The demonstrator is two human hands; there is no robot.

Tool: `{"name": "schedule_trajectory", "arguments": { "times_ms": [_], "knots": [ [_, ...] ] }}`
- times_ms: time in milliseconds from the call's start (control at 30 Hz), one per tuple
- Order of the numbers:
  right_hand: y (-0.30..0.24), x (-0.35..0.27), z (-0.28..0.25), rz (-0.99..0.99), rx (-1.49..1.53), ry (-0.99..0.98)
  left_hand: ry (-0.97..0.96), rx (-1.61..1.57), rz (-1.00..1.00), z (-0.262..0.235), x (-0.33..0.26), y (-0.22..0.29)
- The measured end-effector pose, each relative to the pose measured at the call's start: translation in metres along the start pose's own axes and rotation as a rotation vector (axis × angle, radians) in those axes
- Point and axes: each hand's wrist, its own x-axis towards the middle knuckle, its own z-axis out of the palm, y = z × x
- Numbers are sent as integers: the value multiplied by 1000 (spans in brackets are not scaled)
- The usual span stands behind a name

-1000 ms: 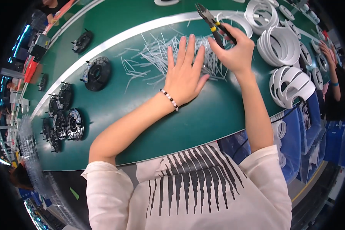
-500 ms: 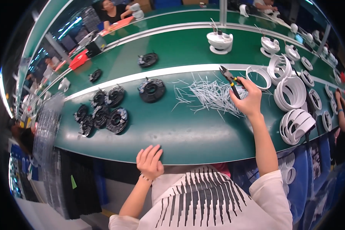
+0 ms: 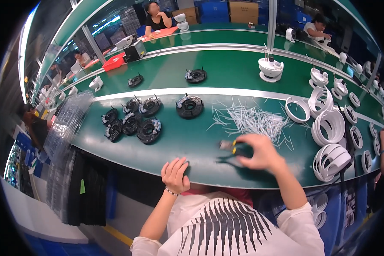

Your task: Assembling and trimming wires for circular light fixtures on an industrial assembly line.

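My right hand grips a pair of cutting pliers with yellow and black handles. It is a little blurred, over the green table near its front edge, jaws pointing left. Just beyond lies a loose pile of thin white strips. My left hand lies at the table's front edge with its fingers stretched out and nothing in it. Beyond that hand is a single black ring-shaped part with wires. Several similar black parts are grouped to its left.
White plastic rings and slotted white housings are stacked at the right. Across a pale rail, the green conveyor carries black parts and white fan-like bases. Clear plastic trays stand at the left. People sit at the far side.
My right hand has brought the pliers from above the white strips back toward the table's front edge and leftward. My left hand stays at the edge. The view has tilted up.
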Motion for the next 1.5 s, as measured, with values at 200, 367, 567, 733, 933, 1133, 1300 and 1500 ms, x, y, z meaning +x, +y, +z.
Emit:
{"name": "schedule_trajectory", "arguments": {
  "times_ms": [200,367,567,733,933,1133,1300,1500],
  "knots": [
    [6,-18,36,-86,-163,-146,7,-471,-131,-9,75,-7],
    [7,-17,44,-64,-260,-157,-48,-442,67,43,194,-32],
    [-6,-53,-10,202,-294,573,-516,-962,-584,223,284,-76],
    [-34,-103,-35,596,-557,839,-504,-174,-366,326,312,-152],
    [-37,-97,-25,620,-632,857,-860,115,-614,344,339,-103],
    [7,-38,-27,379,-497,726,-1114,-48,-305,332,354,-128],
    [99,-14,-52,445,-675,578,-857,-444,-120,276,328,-100],
    [161,7,-74,763,-816,237,-542,-1262,-625,136,235,-83]
  ]
}}
